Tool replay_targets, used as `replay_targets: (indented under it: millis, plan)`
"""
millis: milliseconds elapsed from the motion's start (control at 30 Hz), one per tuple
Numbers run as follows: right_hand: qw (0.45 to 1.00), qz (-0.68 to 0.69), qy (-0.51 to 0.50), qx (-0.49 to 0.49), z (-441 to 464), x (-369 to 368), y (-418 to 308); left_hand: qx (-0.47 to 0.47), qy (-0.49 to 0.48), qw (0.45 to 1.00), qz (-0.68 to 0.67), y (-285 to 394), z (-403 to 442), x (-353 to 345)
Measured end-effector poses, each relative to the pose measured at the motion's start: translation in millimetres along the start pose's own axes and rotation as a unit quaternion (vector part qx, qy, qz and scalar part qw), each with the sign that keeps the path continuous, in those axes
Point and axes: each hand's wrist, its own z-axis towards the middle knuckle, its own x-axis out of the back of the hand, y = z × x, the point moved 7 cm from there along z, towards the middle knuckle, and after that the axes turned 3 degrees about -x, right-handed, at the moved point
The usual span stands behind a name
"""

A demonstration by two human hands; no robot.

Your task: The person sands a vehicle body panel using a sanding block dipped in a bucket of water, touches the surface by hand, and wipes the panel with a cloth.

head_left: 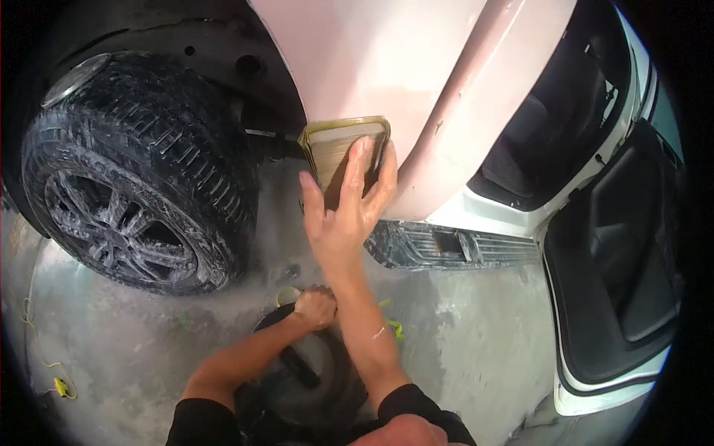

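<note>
My right hand (348, 204) presses a sanding block (332, 152) wrapped in yellowish sheet against the lower edge of a pale pink car panel (387, 67). Its fingers are spread over the block's brownish back, gripping it from the sides. Lower down, close to the floor, my left hand (316, 306) is closed in a fist. Beside that fist shows the rim of a small pale round thing (287, 296). What the left fingers hold, if anything, is hidden.
A dusty wheel (141, 171) stands left of the panel under a dark wheel arch. To the right are a ribbed side step (476, 249) and an open car door (617, 245). A yellow object (61, 386) and yellow strips (394, 327) lie on the grey floor (476, 327).
</note>
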Motion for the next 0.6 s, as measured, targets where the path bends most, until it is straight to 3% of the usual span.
replay_targets:
  millis: [133, 200, 300, 400, 500, 567, 600]
  plan:
    - [0.999, -0.035, -0.034, -0.006, -71.0, 4.6, 43.9, 0.019, 0.115, 0.989, -0.091, -3.5, -5.7, 20.2]
    - [0.992, -0.072, -0.095, -0.035, -96.7, 19.0, 53.8, 0.072, 0.195, 0.954, -0.216, -15.3, -7.4, 13.7]
    - [0.985, -0.026, -0.124, -0.116, -84.9, 45.8, 54.2, 0.090, 0.264, 0.879, -0.387, -37.7, -16.8, 6.2]
    - [0.978, -0.019, -0.136, -0.158, -54.8, 62.6, 48.6, 0.149, 0.245, 0.865, -0.413, -21.4, -30.2, 27.3]
    - [0.986, -0.052, -0.140, -0.079, -22.1, 72.8, 19.7, 0.022, 0.096, 0.911, -0.400, 2.1, -30.6, 58.1]
    - [0.989, -0.080, -0.125, -0.012, -2.3, 67.0, 4.4, 0.018, 0.303, 0.880, -0.365, -2.6, -38.3, 86.1]
    - [0.990, -0.098, -0.103, 0.019, 8.2, 59.7, -0.1, 0.045, 0.290, 0.849, -0.439, -5.2, -44.4, 111.2]
